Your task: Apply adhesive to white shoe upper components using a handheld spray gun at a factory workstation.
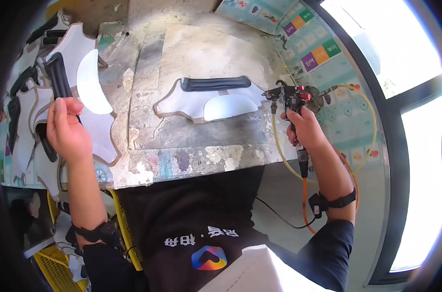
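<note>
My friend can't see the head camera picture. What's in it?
A person's right hand holds a spray gun at a worn table, beside a pale flat piece bearing a black strip and a white half-moon shape. The left hand, fingers curled, is near similar pieces on the left.

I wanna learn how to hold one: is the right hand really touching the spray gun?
Touching. The head view plainly shows the right hand wrapped around the handle of the spray gun.
</note>
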Demonstrator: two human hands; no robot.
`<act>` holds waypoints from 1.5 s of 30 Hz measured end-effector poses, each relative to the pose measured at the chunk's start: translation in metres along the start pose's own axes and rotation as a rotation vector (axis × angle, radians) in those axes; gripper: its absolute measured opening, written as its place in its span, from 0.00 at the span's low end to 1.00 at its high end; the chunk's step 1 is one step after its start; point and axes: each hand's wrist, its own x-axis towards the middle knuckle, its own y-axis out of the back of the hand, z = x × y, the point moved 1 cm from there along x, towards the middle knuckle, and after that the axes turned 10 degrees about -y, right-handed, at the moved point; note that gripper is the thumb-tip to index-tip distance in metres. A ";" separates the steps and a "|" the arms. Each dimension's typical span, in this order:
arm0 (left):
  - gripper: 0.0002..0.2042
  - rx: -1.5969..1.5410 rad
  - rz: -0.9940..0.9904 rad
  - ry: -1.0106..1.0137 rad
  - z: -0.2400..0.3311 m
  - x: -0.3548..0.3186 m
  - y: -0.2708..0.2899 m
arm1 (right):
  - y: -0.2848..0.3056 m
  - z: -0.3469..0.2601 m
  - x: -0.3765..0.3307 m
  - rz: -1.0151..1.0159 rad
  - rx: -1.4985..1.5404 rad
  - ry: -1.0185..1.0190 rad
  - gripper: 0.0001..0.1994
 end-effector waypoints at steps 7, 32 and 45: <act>0.13 -0.011 -0.021 -0.005 -0.001 0.000 0.002 | 0.021 0.025 0.019 0.082 0.144 -0.061 0.09; 0.14 0.066 -0.025 0.027 -0.008 0.000 0.000 | 0.007 0.000 0.022 -0.002 0.250 -0.033 0.09; 0.14 0.113 0.003 0.046 -0.013 0.000 0.001 | 0.003 0.008 0.006 -0.076 0.281 0.009 0.11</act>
